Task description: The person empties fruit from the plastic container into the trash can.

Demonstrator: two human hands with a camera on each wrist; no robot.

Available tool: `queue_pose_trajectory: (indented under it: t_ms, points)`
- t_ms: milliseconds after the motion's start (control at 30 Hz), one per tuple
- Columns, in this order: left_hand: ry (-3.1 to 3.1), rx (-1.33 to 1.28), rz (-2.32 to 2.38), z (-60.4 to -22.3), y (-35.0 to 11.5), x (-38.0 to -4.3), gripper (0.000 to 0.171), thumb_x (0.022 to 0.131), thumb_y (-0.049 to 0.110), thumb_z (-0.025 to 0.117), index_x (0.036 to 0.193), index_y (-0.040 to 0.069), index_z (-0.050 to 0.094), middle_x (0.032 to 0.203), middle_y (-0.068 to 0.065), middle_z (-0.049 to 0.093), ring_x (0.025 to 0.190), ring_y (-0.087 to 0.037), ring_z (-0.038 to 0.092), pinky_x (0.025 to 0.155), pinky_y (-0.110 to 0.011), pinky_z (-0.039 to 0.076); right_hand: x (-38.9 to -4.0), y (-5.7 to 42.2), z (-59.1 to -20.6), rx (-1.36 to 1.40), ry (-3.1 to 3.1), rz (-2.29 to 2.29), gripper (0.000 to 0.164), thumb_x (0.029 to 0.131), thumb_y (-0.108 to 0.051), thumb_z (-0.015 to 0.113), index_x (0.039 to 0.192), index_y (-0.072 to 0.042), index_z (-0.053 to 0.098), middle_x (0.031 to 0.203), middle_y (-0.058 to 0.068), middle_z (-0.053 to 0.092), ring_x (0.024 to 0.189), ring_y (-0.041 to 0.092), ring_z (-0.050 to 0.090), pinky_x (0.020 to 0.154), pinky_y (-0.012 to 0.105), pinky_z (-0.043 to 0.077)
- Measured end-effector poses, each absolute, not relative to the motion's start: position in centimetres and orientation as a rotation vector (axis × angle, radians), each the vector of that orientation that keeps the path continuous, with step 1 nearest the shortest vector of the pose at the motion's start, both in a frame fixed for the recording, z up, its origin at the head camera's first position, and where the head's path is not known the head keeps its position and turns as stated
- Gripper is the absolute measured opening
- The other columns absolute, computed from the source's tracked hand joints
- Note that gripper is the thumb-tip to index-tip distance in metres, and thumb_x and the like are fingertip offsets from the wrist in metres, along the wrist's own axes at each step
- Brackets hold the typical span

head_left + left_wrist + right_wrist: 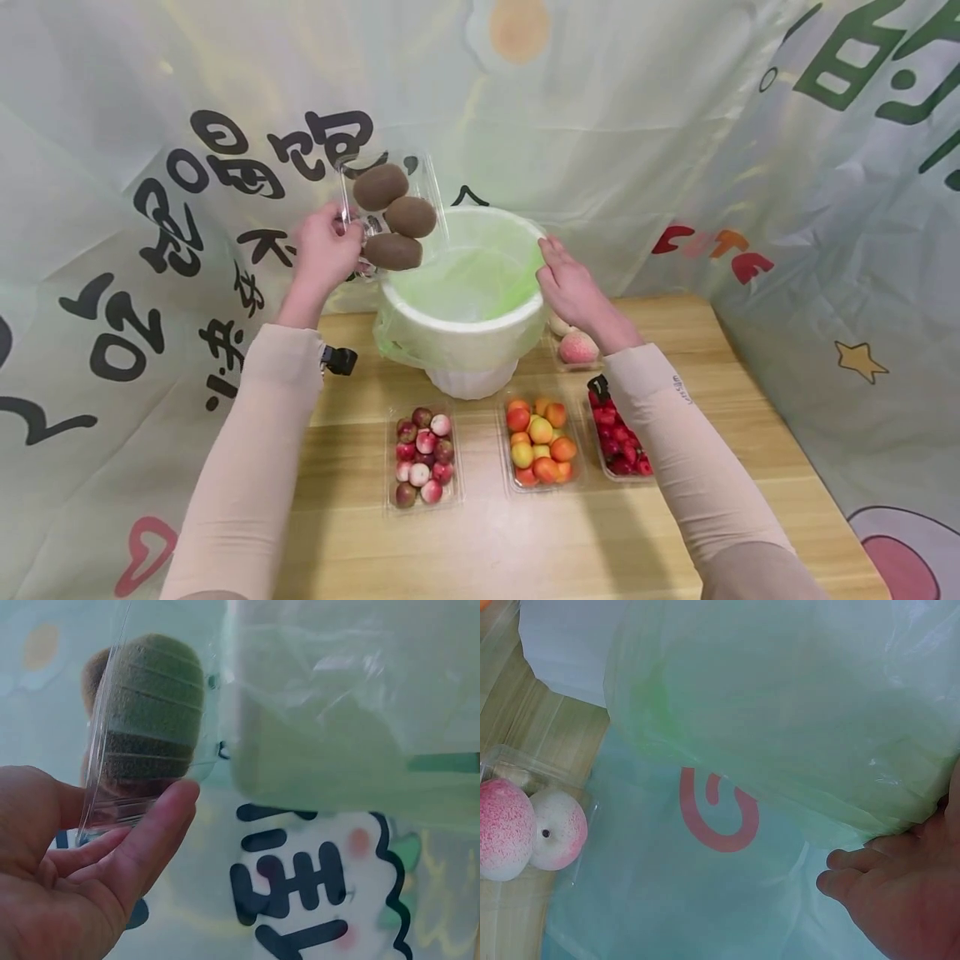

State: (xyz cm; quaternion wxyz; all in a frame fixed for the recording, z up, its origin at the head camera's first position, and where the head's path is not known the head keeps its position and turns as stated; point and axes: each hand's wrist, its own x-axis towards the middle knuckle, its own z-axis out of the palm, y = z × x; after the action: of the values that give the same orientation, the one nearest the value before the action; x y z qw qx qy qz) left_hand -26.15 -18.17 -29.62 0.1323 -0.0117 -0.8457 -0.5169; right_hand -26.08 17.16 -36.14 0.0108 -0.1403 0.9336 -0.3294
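Note:
My left hand (327, 248) grips the edge of a clear plastic tray (429, 179), thumb and fingers on either side of it. Three brown kiwis (411, 217) show in the tray, which is tilted up beside the left rim of a white bin (468, 379). A thin green plastic bag (480, 279) lines that bin and folds over its rim. My right hand (573, 287) holds the bin's right rim through the bag; in the right wrist view its fingers (855, 860) lie at the bag's outer side, partly hidden.
Clear boxes stand on the wooden table (352, 533): plum-like red fruit (425, 457), orange and yellow fruit (540, 442), red berries (618, 437) partly behind my right forearm, and pink-white peaches (577, 347). A printed cloth (600, 125) hangs behind the bin.

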Motion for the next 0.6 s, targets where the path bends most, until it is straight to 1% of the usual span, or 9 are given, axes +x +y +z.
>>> queue_pose_trajectory:
  t_ms: [133, 200, 267, 367, 467, 533, 600]
  points:
    - [-2.415, -0.02, -1.427, -30.3, -17.3, -26.4, 0.031, 0.104, 0.008, 0.052, 0.129, -0.007, 0.062, 0.092, -0.016, 0.067, 0.051, -0.003, 0.06, 0.052, -0.021, 0.057, -26.2, 17.2, -36.2, -0.438, 2.911, -1.019, 0.065, 0.109, -0.03, 0.024, 0.17, -0.009, 0.014, 0.178, 0.015, 0.007, 0.166, 0.031, 0.007, 0.135, 0.048, 0.009]
    - [-2.4, -0.009, -1.364, -30.6, -16.9, -26.6, 0.032, 0.104, 0.009, 0.053, 0.131, -0.006, 0.063, 0.096, -0.018, 0.069, 0.054, -0.003, 0.058, 0.056, -0.02, 0.056, -26.1, 17.2, -36.2, -0.437, 2.91, -1.019, 0.065, 0.109, -0.03, 0.024, 0.17, -0.008, 0.014, 0.178, 0.015, 0.006, 0.166, 0.032, 0.007, 0.135, 0.048, 0.009]
    - [-2.391, 0.006, -1.296, -30.8, -16.4, -26.8, 0.033, 0.105, 0.011, 0.054, 0.132, -0.004, 0.064, 0.1, -0.02, 0.072, 0.062, -0.005, 0.058, 0.065, -0.021, 0.053, -26.1, 17.3, -36.2, -0.438, 2.912, -1.019, 0.065, 0.109, -0.031, 0.023, 0.169, -0.008, 0.014, 0.178, 0.015, 0.006, 0.166, 0.032, 0.007, 0.135, 0.049, 0.009]
    - [-2.374, 0.015, -1.236, -31.2, -15.8, -27.0, 0.034, 0.104, 0.013, 0.055, 0.133, -0.002, 0.065, 0.106, -0.022, 0.075, 0.073, -0.016, 0.063, 0.078, -0.031, 0.053, -26.1, 17.3, -36.2, -0.443, 2.922, -1.017, 0.065, 0.109, -0.031, 0.023, 0.169, -0.008, 0.015, 0.178, 0.016, 0.008, 0.166, 0.032, 0.008, 0.135, 0.048, 0.01]
    - [-2.372, 0.006, -1.228, -31.4, -15.3, -27.2, 0.035, 0.104, 0.014, 0.055, 0.134, -0.001, 0.065, 0.111, -0.023, 0.076, 0.084, -0.03, 0.071, 0.088, -0.042, 0.056, -26.1, 17.2, -36.2, -0.446, 2.925, -1.016, 0.065, 0.109, -0.03, 0.024, 0.169, -0.007, 0.016, 0.178, 0.016, 0.008, 0.166, 0.032, 0.008, 0.135, 0.048, 0.01]
    - [-2.374, 0.004, -1.231, -31.5, -15.0, -27.2, 0.035, 0.104, 0.014, 0.055, 0.134, 0.0, 0.065, 0.112, -0.023, 0.077, 0.088, -0.035, 0.073, 0.091, -0.047, 0.056, -26.1, 17.2, -36.2, -0.445, 2.921, -1.018, 0.065, 0.109, -0.029, 0.024, 0.169, -0.007, 0.016, 0.178, 0.016, 0.008, 0.166, 0.031, 0.008, 0.135, 0.048, 0.01]
    - [-2.368, 0.0, -1.242, -31.6, -14.8, -27.2, 0.035, 0.105, 0.014, 0.055, 0.135, 0.0, 0.065, 0.113, -0.023, 0.076, 0.091, -0.037, 0.072, 0.096, -0.049, 0.054, -26.1, 17.1, -36.1, -0.444, 2.918, -1.021, 0.064, 0.109, -0.029, 0.024, 0.169, -0.007, 0.016, 0.178, 0.016, 0.008, 0.166, 0.031, 0.007, 0.135, 0.048, 0.01]
